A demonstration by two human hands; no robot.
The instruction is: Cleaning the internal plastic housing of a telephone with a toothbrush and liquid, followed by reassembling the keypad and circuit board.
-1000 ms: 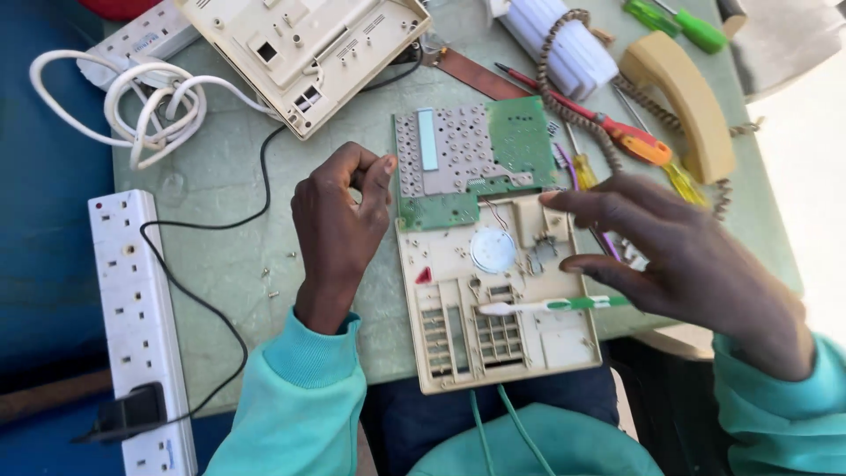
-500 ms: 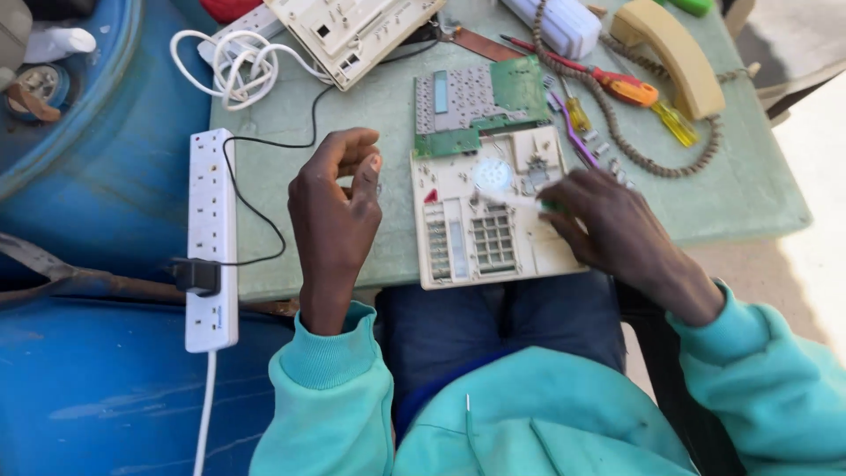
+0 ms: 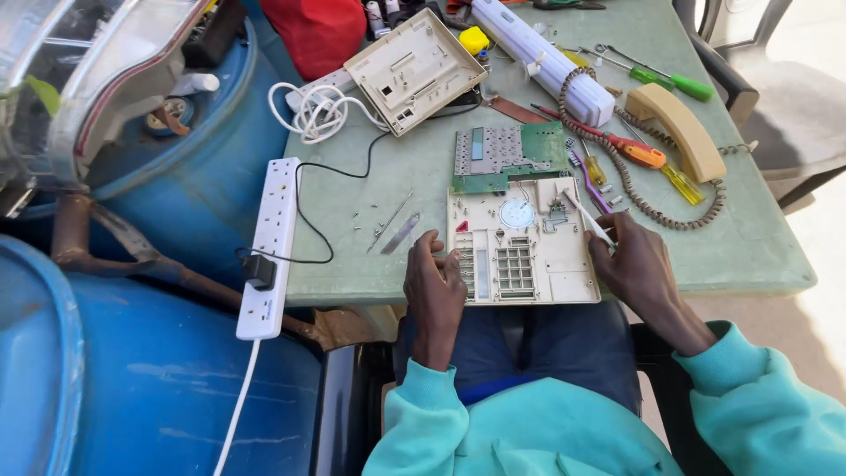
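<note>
An opened cream telephone shell (image 3: 520,242) lies inside-up at the near edge of a green table (image 3: 749,247). A green circuit board (image 3: 507,154) with a grey keypad mat is folded out behind it. My left hand (image 3: 434,286) rests against the shell's left edge, fingers curled on it. My right hand (image 3: 636,264) is at the shell's right edge and holds a thin white brush (image 3: 586,216) whose tip points into the shell.
A beige handset (image 3: 679,132) with coiled cord, several screwdrivers (image 3: 648,154) and a white tube lie at the back right. The phone's cream back cover (image 3: 414,69) and a coiled white cable are at the back left. A white power strip (image 3: 269,242) hangs off the left edge. Blue barrels stand at left.
The view has pulled back and shifted. My left hand dropped from above the table to the shell's left edge. My right hand moved from over the shell to its right edge, still with the brush.
</note>
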